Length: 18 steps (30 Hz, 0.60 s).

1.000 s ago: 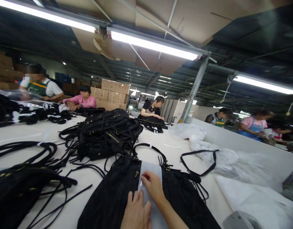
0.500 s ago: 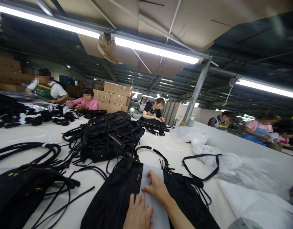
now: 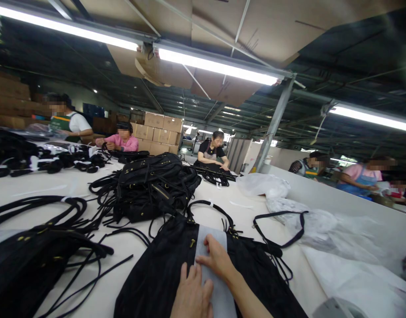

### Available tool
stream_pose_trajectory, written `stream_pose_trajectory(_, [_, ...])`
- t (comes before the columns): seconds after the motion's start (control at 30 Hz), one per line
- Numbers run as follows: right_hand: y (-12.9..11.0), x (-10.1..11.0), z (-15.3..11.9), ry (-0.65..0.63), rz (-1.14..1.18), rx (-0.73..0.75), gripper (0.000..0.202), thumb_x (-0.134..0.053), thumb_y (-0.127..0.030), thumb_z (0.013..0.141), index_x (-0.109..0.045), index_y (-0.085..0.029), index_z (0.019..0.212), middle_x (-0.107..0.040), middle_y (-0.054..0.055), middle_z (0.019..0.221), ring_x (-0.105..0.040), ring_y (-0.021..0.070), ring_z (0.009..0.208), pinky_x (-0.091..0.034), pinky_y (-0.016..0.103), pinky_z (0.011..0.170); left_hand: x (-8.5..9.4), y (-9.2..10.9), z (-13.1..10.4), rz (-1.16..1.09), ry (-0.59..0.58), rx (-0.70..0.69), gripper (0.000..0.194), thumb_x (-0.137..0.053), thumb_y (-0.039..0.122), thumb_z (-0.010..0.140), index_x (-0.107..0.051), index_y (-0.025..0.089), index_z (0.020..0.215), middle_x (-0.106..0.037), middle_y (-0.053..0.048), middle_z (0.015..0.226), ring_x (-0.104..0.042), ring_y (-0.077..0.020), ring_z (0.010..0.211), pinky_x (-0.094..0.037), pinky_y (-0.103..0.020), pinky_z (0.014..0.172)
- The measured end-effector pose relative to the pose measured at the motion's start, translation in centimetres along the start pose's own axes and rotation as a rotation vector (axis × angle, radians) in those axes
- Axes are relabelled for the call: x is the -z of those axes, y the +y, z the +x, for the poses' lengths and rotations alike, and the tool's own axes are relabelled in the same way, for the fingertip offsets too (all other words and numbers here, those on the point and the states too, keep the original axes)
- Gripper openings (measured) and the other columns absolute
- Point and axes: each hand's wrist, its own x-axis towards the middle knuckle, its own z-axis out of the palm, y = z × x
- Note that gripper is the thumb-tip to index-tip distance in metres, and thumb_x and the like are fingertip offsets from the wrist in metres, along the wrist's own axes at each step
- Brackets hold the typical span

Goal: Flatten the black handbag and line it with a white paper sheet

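A black bag (image 3: pixel 156 269) with a looped handle lies in front of me on the white table (image 3: pixel 113 282). Down its middle runs a pale grey strip (image 3: pixel 220 282). My left hand (image 3: pixel 192 291) lies flat at the strip's left edge, fingers apart, partly on the black fabric. Just above it, my right hand (image 3: pixel 216 258) rests on the strip, thumb and index finger spread apart, the other fingers curled under. Neither hand holds anything that I can see. A small gold-coloured fitting (image 3: pixel 192 243) sits on the bag left of the strip.
Black bags are piled (image 3: pixel 153 185) behind, and another black bag (image 3: pixel 27 265) lies at the left. Clear plastic and white sheets (image 3: pixel 355 274) cover the right side beside a low partition (image 3: pixel 338 198). Several people work farther back.
Both hands stay nearly in place on the strip and bag. The person at the back centre has raised their head and shifted their arms. The view has moved slightly.
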Motion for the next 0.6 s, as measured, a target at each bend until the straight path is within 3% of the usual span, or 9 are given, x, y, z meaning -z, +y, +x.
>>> stream_pose_trajectory(0.4, [-2.3, -1.0, 0.7, 0.125, -0.099, -0.169, 0.009, -0.059, -0.021, 0.085, -0.05, -0.021, 0.086, -0.064, 0.006, 0.086, -0.062, 0.0232, 0.086, -0.035, 0.029, 0.067, 0.5, 0.0, -0.2, 0.025, -0.014, -0.007, 0.044, -0.055, 0.034, 0.077, -0.064, 0.012, 0.113, -0.046, -0.024, 0.142, -0.041, -0.0381, 0.13, -0.011, -0.059, 0.116])
stream_pose_trajectory(0.5, [-2.2, 0.7, 0.7, 0.085, -0.037, -0.129, 0.01, -0.048, -0.019, 0.09, -0.051, -0.021, 0.081, -0.064, 0.003, 0.077, -0.062, 0.0191, 0.077, -0.036, 0.027, 0.064, 0.9, 0.2, -0.8, 0.044, 0.023, -0.021, 0.041, -0.053, 0.034, 0.079, -0.064, 0.014, 0.113, -0.049, -0.022, 0.139, -0.043, -0.0379, 0.128, -0.012, -0.06, 0.115])
stream_pose_trajectory(0.6, [-2.0, 3.9, -1.6, 0.018, 0.031, -0.031, 0.022, -0.039, -0.021, 0.094, -0.051, -0.021, 0.075, -0.061, -0.001, 0.069, -0.059, 0.0149, 0.069, -0.038, 0.025, 0.064, 0.8, 0.2, -1.3, 0.064, 0.055, -0.023, 0.04, -0.051, 0.034, 0.08, -0.064, 0.016, 0.113, -0.05, -0.02, 0.138, -0.044, -0.0378, 0.125, -0.014, -0.06, 0.114])
